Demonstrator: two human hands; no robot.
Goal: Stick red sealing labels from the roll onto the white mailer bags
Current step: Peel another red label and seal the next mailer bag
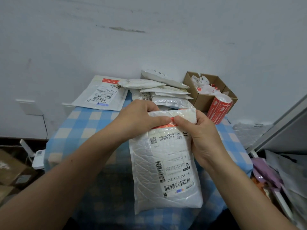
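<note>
Gripping mailer bag (166, 171) top between hands (137, 117)

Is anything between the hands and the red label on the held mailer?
Nothing visible. The left hand and right hand grip the mailer bag directly, thumbs pressing the red label at its folded top.

The mailer bag (166, 171) is glossy, crinkled plastic on a soft checked cloth (79, 127), beside a matt cardboard box (203, 100).

Two hands (137, 116), about eight mailer bags (167, 165), one label roll (219, 107), one cardboard box (203, 100).
</note>
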